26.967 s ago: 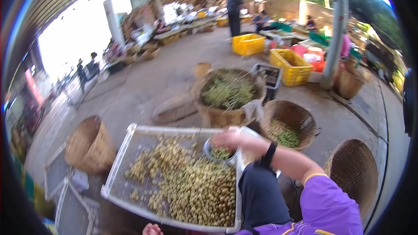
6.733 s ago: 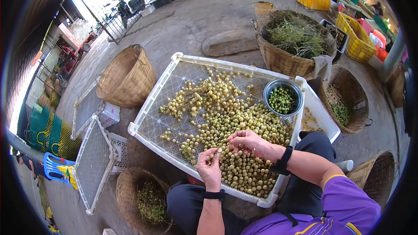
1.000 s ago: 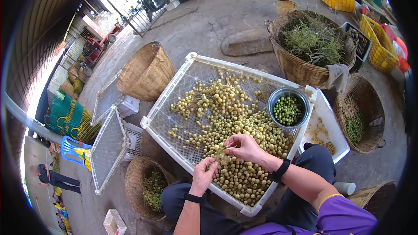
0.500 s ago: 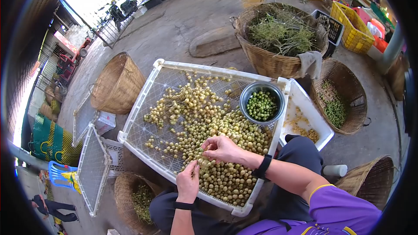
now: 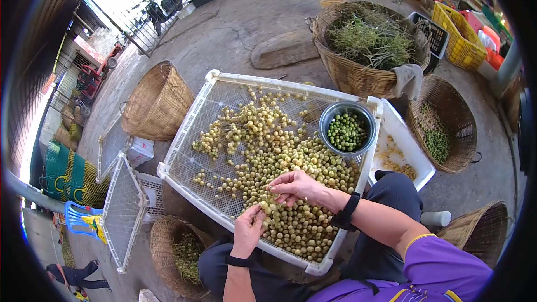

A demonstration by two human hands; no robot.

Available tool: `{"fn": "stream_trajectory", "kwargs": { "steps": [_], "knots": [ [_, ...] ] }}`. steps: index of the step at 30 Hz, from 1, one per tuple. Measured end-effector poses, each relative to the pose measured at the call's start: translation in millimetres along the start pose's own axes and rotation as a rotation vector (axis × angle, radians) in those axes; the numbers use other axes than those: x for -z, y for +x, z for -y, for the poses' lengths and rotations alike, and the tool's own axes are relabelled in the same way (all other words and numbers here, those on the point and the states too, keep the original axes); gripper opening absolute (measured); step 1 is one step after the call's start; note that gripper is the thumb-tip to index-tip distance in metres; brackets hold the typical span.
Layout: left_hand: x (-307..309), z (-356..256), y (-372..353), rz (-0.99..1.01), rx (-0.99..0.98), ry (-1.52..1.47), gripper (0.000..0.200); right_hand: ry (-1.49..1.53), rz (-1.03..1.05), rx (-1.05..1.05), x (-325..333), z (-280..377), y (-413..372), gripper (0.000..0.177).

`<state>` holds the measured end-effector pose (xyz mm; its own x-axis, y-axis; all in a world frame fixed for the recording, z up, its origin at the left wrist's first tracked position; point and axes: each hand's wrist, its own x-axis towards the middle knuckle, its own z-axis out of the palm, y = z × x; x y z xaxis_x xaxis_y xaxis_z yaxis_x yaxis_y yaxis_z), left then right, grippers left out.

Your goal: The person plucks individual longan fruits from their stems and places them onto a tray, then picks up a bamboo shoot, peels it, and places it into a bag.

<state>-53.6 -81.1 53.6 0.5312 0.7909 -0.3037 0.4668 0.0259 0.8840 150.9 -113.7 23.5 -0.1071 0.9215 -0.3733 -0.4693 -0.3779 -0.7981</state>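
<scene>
Small round yellow-green fruits [image 5: 305, 229] lie heaped on a white mesh tray [image 5: 187, 190] before me, some still on stems. Low over the heap, my left hand [image 5: 248, 234] pinches a pale fruit [image 5: 265, 207] between thumb and fingertips. Just to its upper right, my right hand [image 5: 299, 187] is closed with thumb and fingers together; what sits in its fingertips is too small to make out. A metal bowl [image 5: 366, 146] of smaller, greener fruits [image 5: 345, 132] rests on the tray's upper right corner.
Right of the tray are a white bin [image 5: 428, 174] with yellowish scraps and a wicker basket [image 5: 461, 112] of green and pinkish pieces. A basket [image 5: 358, 81] of green stems stands behind. Another basket [image 5: 156, 103] and mesh racks [image 5: 124, 212] are at left. A person [image 5: 78, 275] is lower left.
My view has shifted slightly, so the tray and baskets sit a little further right. My hands stay close together over the heap, and a pale fruit now shows in my left fingertips.
</scene>
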Motion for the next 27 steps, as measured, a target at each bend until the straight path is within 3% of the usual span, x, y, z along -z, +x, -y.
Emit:
{"fn": "stream_trajectory", "kwargs": {
  "steps": [6, 14, 16, 17, 19, 20, 22, 24, 26, 27],
  "knots": [
    [9.7, -10.2, -0.1, 0.071, 0.236, -0.453, 0.017, 0.370, 0.038, -0.131, -4.0, -1.4, -1.0, 0.026],
    [17.9, -8.7, 3.2, 0.181, 0.261, -0.655, 0.011, 0.590, 0.170, -0.162, -4.3, 1.8, -5.3, 0.026],
    [19.8, -9.0, 4.3, 0.197, 0.266, -0.670, 0.011, 0.303, 0.033, -0.093, -8.5, 9.3, -8.5, 0.022],
    [20.2, -7.8, 4.3, 0.188, 0.278, -0.651, 0.010, 0.302, 0.033, -0.092, -11.0, 13.4, -10.7, 0.022],
    [19.1, -7.0, 5.0, 0.179, 0.290, -0.634, 0.010, -0.269, -0.113, 0.174, -14.5, 19.0, -14.4, 0.019],
    [17.9, -7.1, 5.9, 0.174, 0.314, -0.608, 0.009, -0.270, -0.113, 0.173, -14.2, 16.6, -13.3, 0.019],
    [16.4, -7.2, 7.2, 0.169, 0.338, -0.581, 0.009, -0.740, -0.253, 0.479, -12.5, 6.4, -7.9, 0.018],
    [16.3, -6.8, 7.9, 0.169, 0.331, -0.563, 0.009, -0.613, -0.221, 0.420, -8.2, 2.1, -3.4, 0.019],
    [20.6, -4.9, 8.9, 0.180, 0.321, -0.601, 0.009, 0.006, -0.044, 0.019, -7.3, 12.9, -6.1, 0.021],
    [23.7, -4.1, 9.1, 0.190, 0.309, -0.641, 0.009, 0.127, 0.014, -0.063, -6.3, 17.3, -8.8, 0.026]
  ]
}}
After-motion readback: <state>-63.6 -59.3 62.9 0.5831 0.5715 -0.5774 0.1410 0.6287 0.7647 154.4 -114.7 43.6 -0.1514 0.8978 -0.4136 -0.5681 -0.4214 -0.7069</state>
